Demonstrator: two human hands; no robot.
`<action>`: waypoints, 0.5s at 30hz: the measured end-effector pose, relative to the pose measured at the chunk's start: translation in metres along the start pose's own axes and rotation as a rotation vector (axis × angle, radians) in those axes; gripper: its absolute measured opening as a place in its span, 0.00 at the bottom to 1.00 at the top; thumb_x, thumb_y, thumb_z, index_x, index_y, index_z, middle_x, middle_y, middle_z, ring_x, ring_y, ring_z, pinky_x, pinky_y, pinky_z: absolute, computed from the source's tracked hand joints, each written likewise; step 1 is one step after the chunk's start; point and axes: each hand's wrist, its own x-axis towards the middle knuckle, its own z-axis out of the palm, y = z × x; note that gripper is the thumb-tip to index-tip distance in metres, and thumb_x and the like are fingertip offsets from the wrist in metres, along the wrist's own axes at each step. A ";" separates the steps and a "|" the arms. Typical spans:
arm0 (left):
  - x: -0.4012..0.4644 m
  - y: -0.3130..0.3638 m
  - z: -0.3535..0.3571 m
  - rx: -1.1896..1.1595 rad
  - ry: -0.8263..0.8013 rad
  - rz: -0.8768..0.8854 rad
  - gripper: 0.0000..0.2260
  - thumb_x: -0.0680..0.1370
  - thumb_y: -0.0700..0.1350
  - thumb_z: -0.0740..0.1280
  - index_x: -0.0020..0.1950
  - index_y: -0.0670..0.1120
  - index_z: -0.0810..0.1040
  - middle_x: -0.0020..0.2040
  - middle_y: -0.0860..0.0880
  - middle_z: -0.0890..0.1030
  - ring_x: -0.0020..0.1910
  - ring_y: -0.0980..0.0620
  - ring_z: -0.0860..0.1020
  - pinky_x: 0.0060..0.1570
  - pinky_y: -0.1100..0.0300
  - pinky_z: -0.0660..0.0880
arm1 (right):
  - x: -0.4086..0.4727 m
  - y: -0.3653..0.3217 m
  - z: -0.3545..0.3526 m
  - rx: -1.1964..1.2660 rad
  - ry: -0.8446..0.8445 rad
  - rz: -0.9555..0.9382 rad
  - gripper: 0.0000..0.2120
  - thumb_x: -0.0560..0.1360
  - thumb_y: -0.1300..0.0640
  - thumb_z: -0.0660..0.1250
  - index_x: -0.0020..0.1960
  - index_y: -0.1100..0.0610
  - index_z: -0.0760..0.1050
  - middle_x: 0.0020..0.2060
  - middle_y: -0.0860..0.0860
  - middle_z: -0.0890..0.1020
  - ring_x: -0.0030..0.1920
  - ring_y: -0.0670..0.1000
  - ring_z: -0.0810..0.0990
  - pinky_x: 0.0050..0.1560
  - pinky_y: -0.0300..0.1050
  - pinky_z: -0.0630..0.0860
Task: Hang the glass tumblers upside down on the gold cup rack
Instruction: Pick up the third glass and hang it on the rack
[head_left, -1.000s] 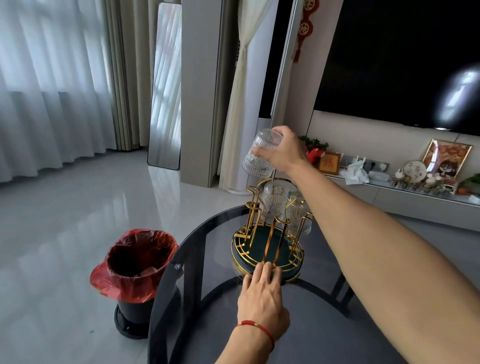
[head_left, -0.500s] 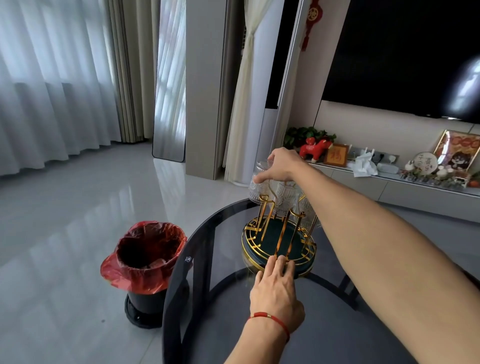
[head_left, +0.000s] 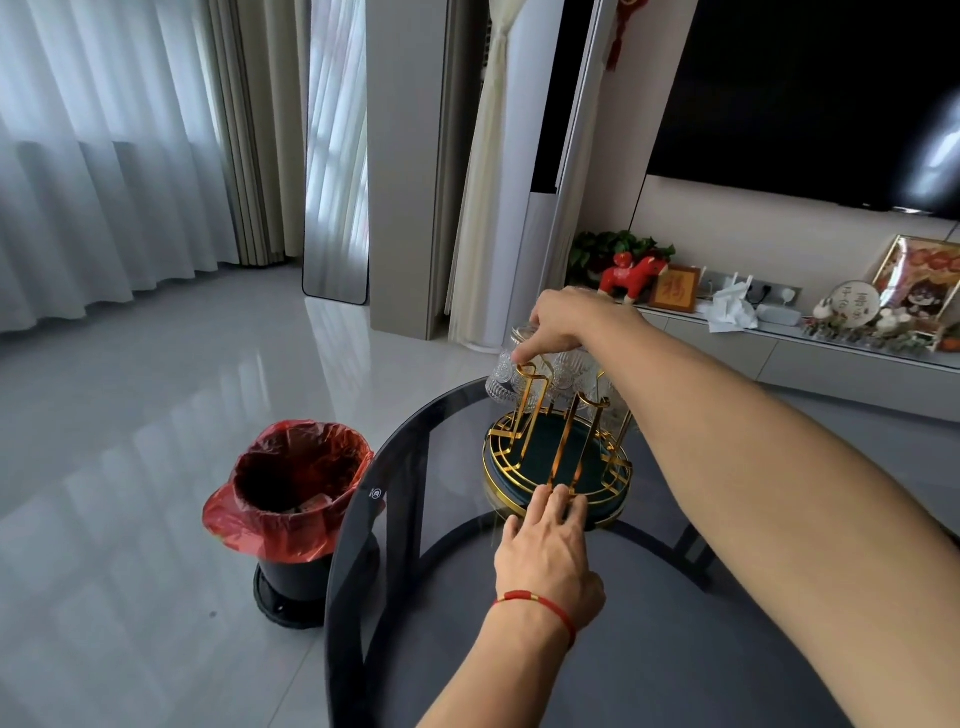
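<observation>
The gold cup rack (head_left: 558, 470), with a dark green round base and gold prongs, stands on a dark glass round table (head_left: 649, 623). My right hand (head_left: 563, 322) grips the base of a ribbed glass tumbler (head_left: 506, 376), held upside down over a prong at the rack's far left. Other upside-down tumblers (head_left: 574, 374) hang on the rack's far side, partly hidden by my right arm. My left hand (head_left: 545, 551), with a red string on the wrist, lies flat with its fingertips pressing on the rack's near rim.
A black bin with a red bag (head_left: 291, 499) stands on the floor left of the table. A low cabinet (head_left: 779, 353) with ornaments runs along the far wall under a dark screen. Glossy grey floor spreads to the left.
My right hand has lowered the tumbler from above the rack down onto the far-left prong. My left hand has stayed on the rack's rim.
</observation>
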 end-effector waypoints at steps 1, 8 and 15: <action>0.000 0.000 0.000 0.002 -0.003 0.002 0.37 0.78 0.46 0.66 0.83 0.50 0.52 0.84 0.48 0.52 0.83 0.46 0.45 0.79 0.41 0.52 | -0.005 0.001 0.002 -0.027 0.047 -0.021 0.43 0.68 0.28 0.72 0.73 0.56 0.75 0.69 0.57 0.79 0.70 0.62 0.75 0.70 0.63 0.71; -0.001 0.004 -0.003 0.006 0.029 -0.008 0.35 0.76 0.48 0.68 0.80 0.50 0.59 0.80 0.48 0.60 0.81 0.45 0.54 0.74 0.42 0.66 | -0.066 0.032 0.048 0.250 0.368 -0.175 0.30 0.83 0.47 0.62 0.82 0.51 0.60 0.81 0.54 0.63 0.81 0.58 0.59 0.75 0.60 0.63; -0.024 0.017 -0.005 -0.029 0.259 0.091 0.29 0.76 0.57 0.65 0.75 0.48 0.69 0.73 0.47 0.73 0.71 0.47 0.71 0.65 0.50 0.75 | -0.173 0.075 0.074 0.527 0.341 -0.147 0.24 0.84 0.52 0.61 0.80 0.51 0.67 0.81 0.51 0.67 0.80 0.54 0.64 0.77 0.52 0.60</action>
